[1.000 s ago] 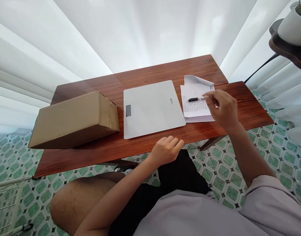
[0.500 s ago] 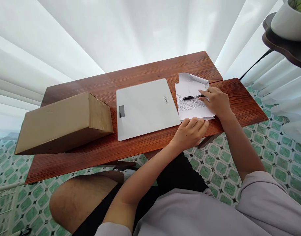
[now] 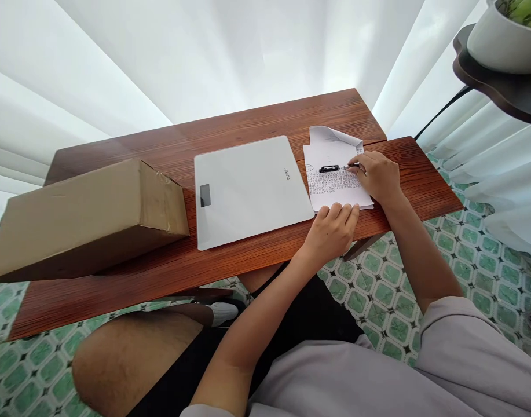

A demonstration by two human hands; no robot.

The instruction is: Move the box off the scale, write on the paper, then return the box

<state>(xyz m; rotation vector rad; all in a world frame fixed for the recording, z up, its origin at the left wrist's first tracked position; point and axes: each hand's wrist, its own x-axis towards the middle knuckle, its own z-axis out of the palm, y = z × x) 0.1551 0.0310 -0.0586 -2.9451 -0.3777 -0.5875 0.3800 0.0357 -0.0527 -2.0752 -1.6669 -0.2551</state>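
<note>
A black-capped pen (image 3: 329, 168) with a clear barrel lies across a stack of white papers (image 3: 330, 200) covered in small print. My right hand (image 3: 381, 176) pinches the pen's right end between thumb and fingertips, just above the sheets. My left hand (image 3: 332, 231) rests at the near edge of the papers, its fingers extended and its fingertips touching that edge; I see nothing held in it. Left of the papers lies a flat white bathroom scale (image 3: 252, 191) with a small dark display. The upper right corner of the top sheet is curled over.
A brown cardboard box (image 3: 83, 214) stands at the left of the reddish wooden table (image 3: 230, 127). At the upper right, a white pot (image 3: 504, 43) with green contents sits on a dark stand (image 3: 465, 69). White curtains (image 3: 248, 52) hang behind the table.
My right thumb and fingers have closed around the pen's right end. My left hand stays at the papers' near edge. The view has shifted slightly to the right.
</note>
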